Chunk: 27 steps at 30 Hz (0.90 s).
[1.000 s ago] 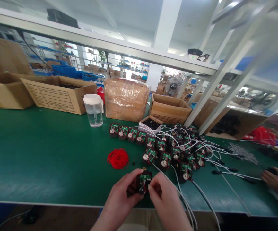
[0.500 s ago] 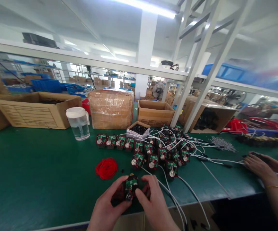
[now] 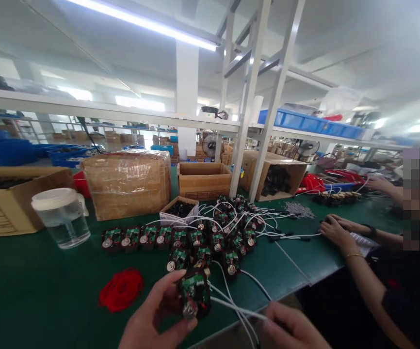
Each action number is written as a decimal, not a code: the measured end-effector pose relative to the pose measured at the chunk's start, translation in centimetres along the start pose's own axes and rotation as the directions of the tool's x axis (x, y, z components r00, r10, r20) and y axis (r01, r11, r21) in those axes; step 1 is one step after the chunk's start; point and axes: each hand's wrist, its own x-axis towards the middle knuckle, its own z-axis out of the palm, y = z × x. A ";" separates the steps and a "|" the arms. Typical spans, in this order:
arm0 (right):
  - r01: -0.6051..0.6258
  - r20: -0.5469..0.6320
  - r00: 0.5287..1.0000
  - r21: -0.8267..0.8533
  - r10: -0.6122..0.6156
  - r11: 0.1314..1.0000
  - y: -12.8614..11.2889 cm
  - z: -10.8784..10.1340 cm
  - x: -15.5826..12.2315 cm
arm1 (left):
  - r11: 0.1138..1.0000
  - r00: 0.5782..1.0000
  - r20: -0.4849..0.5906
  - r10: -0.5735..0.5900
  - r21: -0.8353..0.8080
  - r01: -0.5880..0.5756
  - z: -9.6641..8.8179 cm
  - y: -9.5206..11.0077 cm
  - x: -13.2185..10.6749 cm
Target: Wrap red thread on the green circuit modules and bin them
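Between the thumb and fingers of my left hand [image 3: 155,315] is a small black device with a green circuit board [image 3: 194,291] and a round silvery part at its lower end. My right hand [image 3: 290,325] is closed around a white cable [image 3: 237,308], which runs left toward the held device; whether it joins that device is hidden. Just beyond my hands, several similar circuit-board units [image 3: 232,262] lie in rows and a heap, many with white cables. A bundle of red wire [image 3: 121,289] rests on the green table [image 3: 60,295], left of my left hand.
A clear jug with a white lid [image 3: 62,218] stands at left. Behind the units are a small box of black parts [image 3: 179,212], a wrapped carton [image 3: 130,184] and an open carton [image 3: 204,184]. At right, a co-worker's hands [image 3: 337,232] are over the table. Metal posts [image 3: 246,160] rise behind.
My right hand has left the device and moved right, now gripping a white cable. The left hand still holds the device. The view has turned rightward.
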 end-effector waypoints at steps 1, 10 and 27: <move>-0.038 -0.113 0.993 -0.010 0.037 0.999 -0.1 -1.8 -0.6 | 0.999 0.998 0.069 0.007 0.048 -0.010 1.0 0.3 0.5; -0.139 -0.640 0.758 -0.351 -0.129 0.926 -1.3 -10.9 2.6 | 0.805 0.911 0.356 0.207 0.467 -0.366 16.3 -0.7 4.3; -0.154 -0.578 0.716 -0.679 -0.393 0.718 5.7 -12.5 9.1 | 0.421 0.920 0.300 0.253 0.822 -0.384 22.6 -4.0 6.9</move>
